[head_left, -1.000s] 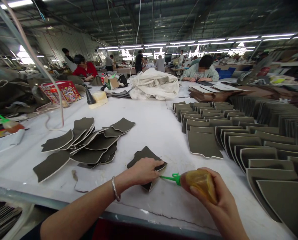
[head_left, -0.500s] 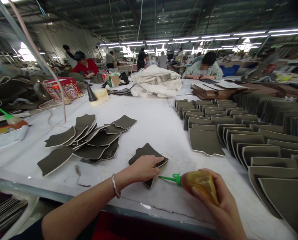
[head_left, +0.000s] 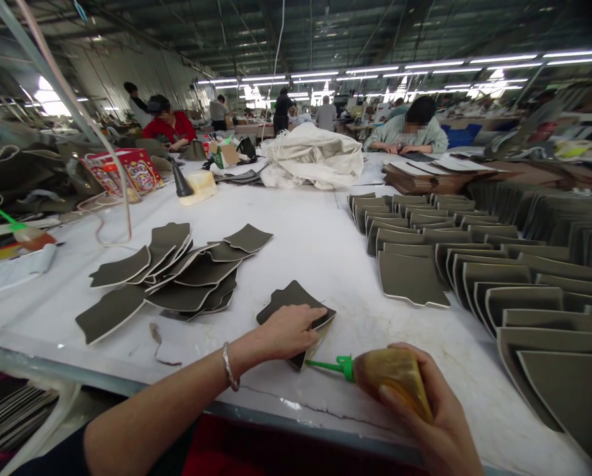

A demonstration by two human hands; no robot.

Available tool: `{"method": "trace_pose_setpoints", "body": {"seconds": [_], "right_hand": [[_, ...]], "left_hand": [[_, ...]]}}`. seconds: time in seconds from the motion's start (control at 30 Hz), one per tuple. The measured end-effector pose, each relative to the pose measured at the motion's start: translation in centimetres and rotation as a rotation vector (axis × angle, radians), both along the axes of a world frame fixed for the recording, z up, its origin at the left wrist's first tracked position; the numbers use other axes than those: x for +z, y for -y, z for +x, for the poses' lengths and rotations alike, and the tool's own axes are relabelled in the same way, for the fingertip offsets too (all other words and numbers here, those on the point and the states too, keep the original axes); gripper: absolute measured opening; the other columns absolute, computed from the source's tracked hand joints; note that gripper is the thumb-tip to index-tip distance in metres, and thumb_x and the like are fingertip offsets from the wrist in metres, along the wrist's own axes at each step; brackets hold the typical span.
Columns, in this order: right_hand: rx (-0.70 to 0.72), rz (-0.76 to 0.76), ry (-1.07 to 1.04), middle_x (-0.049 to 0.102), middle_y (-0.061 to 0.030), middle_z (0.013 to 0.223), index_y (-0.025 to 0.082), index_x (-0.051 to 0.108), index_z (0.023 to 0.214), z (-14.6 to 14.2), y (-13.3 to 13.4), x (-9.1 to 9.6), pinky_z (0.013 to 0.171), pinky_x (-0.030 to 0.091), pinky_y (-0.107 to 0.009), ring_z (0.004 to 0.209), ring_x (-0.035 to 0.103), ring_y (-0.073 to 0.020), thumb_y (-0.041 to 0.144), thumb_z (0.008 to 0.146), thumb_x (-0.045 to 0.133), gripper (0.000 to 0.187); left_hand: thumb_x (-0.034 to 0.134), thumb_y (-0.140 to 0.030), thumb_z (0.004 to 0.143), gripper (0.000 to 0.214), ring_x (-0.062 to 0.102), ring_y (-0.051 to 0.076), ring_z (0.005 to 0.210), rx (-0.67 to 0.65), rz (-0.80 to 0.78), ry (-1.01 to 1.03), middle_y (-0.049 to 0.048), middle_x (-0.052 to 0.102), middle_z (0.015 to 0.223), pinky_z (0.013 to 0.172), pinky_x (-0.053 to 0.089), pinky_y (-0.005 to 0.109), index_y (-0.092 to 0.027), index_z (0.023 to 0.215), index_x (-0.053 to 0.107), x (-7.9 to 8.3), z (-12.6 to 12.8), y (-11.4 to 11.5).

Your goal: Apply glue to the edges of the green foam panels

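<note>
On the table in front of me lies a dark olive leather piece [head_left: 288, 295] with a pale edge. My left hand [head_left: 292, 330] holds it, the index finger stretched over its top and the other fingers curled at its near side. A squeeze bottle [head_left: 392, 377] of amber liquid, probably glue, is in my right hand [head_left: 439, 403], fingers wrapped around its body. Its thin green nozzle [head_left: 325, 364] points left, with the tip at the near corner of the piece. To the left is a loose pile of similar leather pieces [head_left: 191, 281].
Rows of overlapping leather pieces [head_left: 415, 274] cover the right side. A white cloth bundle [head_left: 315, 158] sits at the back. A black cone [head_left: 180, 181], a red patterned box [head_left: 139, 170] and another green-tipped bottle [head_left: 30, 236] stand left. Co-workers sit across the table.
The right hand has moved the bottle slightly left and toward me, so the nozzle tip slid along the piece's edge to its near corner. The left hand stays in place.
</note>
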State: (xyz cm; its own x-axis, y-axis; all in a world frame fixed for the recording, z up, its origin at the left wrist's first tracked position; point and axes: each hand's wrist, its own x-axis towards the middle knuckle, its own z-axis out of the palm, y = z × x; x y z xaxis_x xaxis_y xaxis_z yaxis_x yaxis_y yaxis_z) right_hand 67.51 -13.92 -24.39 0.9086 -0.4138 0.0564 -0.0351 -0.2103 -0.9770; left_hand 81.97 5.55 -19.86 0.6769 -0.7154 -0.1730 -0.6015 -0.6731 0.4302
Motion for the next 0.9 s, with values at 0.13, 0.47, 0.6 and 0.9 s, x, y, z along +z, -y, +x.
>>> {"method": "trace_pose_setpoints", "body": {"seconds": [0.13,0.47,0.6,0.9], "right_hand": [[-0.059,-0.037,0.009,0.061,-0.0023,0.103,0.025,0.054,0.113,0.0,-0.1,-0.1,0.083,0.046,-0.030,0.095,0.058,-0.0248,0.054,0.070,0.074,0.056],[-0.128,-0.070,0.013,0.060,-0.0033,0.105,0.025,0.052,0.115,1.2,1.5,-0.7,0.082,0.046,-0.035,0.096,0.058,-0.0270,0.056,0.067,0.076,0.062],[-0.020,-0.029,-0.006,0.059,-0.0016,0.104,0.026,0.052,0.115,1.2,0.8,-0.3,0.086,0.043,-0.035,0.096,0.057,-0.0249,0.055,0.073,0.071,0.055],[-0.096,-0.127,0.064,0.058,-0.0037,0.106,0.026,0.051,0.118,2.5,3.0,-0.8,0.084,0.047,-0.040,0.094,0.058,-0.0272,0.053,0.071,0.075,0.059]], "left_hand": [[0.042,-0.020,0.077,0.062,0.065,0.027,0.096,0.003,0.010,0.006,0.0080,0.069,0.107,0.084,0.050,0.036,-0.021,0.138,0.052,-0.1,0.0,0.1],[0.041,-0.020,0.079,0.060,0.065,0.028,0.096,-0.010,0.036,0.030,0.0088,0.068,0.108,0.083,0.050,0.037,-0.023,0.138,0.052,-0.1,-0.1,0.0],[0.041,-0.020,0.078,0.060,0.065,0.028,0.093,-0.016,0.037,0.029,0.0088,0.069,0.105,0.080,0.051,0.037,-0.023,0.137,0.052,0.0,-0.1,0.0],[0.040,-0.018,0.079,0.061,0.065,0.029,0.101,-0.018,0.037,0.012,0.0098,0.068,0.115,0.086,0.050,0.039,-0.022,0.139,0.051,-0.4,0.3,0.2]]}}
